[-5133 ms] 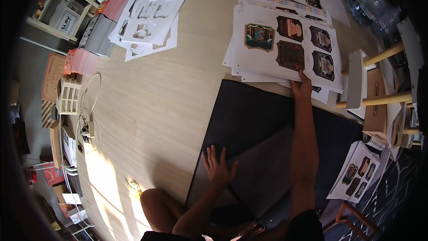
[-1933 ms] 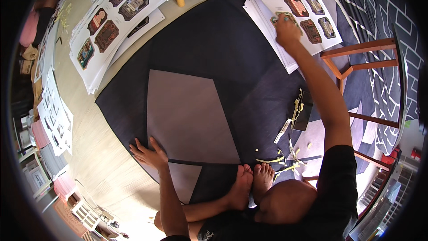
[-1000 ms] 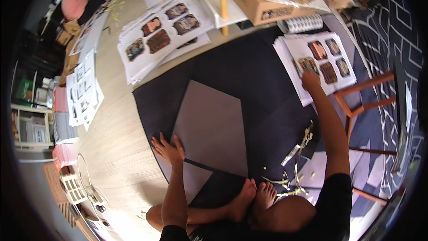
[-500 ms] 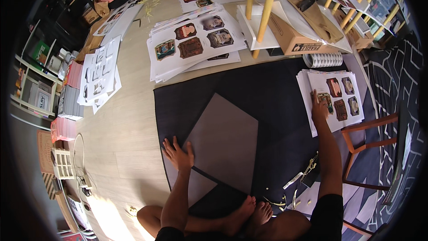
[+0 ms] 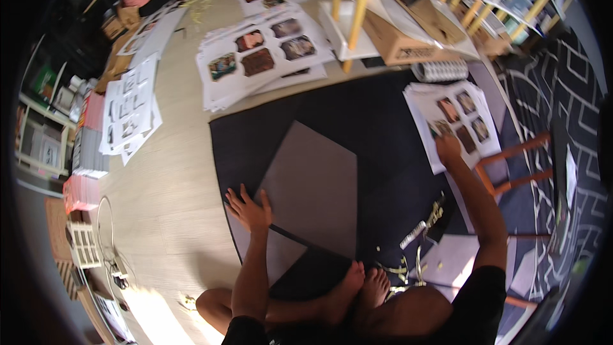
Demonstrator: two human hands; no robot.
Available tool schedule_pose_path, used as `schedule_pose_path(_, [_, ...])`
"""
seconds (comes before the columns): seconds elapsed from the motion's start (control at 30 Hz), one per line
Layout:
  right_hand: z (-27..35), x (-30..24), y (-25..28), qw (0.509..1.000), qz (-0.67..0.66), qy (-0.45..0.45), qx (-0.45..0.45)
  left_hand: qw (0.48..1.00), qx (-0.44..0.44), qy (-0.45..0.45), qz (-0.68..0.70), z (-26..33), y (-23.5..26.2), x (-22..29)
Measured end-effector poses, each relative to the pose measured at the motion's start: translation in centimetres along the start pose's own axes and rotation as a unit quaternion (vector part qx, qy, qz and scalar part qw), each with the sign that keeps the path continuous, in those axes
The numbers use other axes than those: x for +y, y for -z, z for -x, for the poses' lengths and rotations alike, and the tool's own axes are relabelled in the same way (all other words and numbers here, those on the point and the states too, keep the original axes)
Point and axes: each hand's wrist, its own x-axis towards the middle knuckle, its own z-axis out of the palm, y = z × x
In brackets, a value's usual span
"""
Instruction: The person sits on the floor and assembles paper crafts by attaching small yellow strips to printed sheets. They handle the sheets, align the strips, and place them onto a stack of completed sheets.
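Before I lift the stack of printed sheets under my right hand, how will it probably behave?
The stack of printed sheets would probably slide apart: its edges are staggered. Single sheets look thin, so they may bend when lifted by one corner. Lying flat and low, it seems unlikely to roll or tip.

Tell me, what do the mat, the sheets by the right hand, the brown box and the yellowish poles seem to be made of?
The mat: probably fabric, matte; the weave is too fine to tell.
The sheets: likely paper or thin card, white and printed, with thin edges fanning out.
The box: likely cardboard, dull brown with flat sides.
The poles: perhaps wood, pale and smooth-looking.
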Motion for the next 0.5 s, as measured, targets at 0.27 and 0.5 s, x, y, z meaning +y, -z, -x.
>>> schedule_pose_path(0.27, [18.1,-15.7,21.0,0.905,-0.069,0.402,-0.123,0.908,-0.08,-0.028,0.41,1.5,0.5,-3.1])
schedule_pose_path(0.5, [31.4,-18.1,22.3,0.743,-0.096,0.656,-0.093,0.366,-0.559,0.245,0.703,7.6,7.6,-2.8])
